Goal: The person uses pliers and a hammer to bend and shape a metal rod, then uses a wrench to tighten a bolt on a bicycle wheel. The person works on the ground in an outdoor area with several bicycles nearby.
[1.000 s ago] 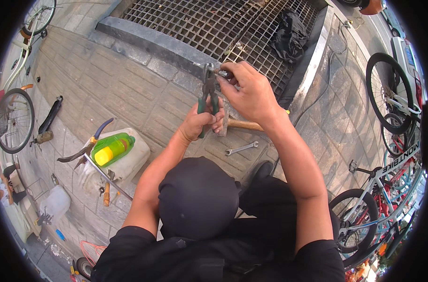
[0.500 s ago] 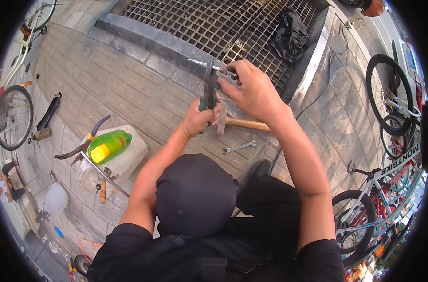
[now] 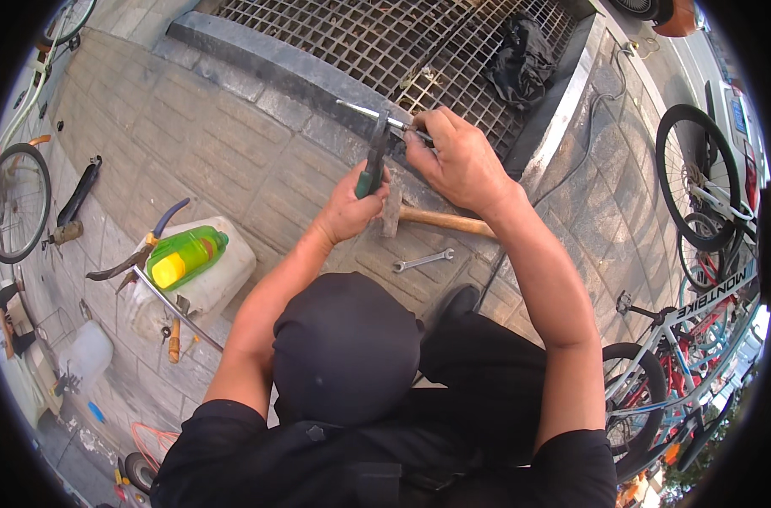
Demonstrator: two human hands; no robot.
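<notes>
Just beyond the hammer point(image 3: 440, 220), the left hand point(image 3: 349, 208) is wrapped around pliers point(image 3: 377, 151) while the right hand point(image 3: 460, 162) pinches a rod point(image 3: 357, 109) crossing their jaws, apparently to grip it, so the next move likely calls for steady holding.

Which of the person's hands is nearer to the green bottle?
Left. The left hand is right of the green bottle; the right hand is farther away on that side.

The left hand point(image 3: 350, 207) hides part of the pliers point(image 3: 375, 154), the right hand point(image 3: 466, 165) apparently one end of the rod point(image 3: 359, 109).
</notes>
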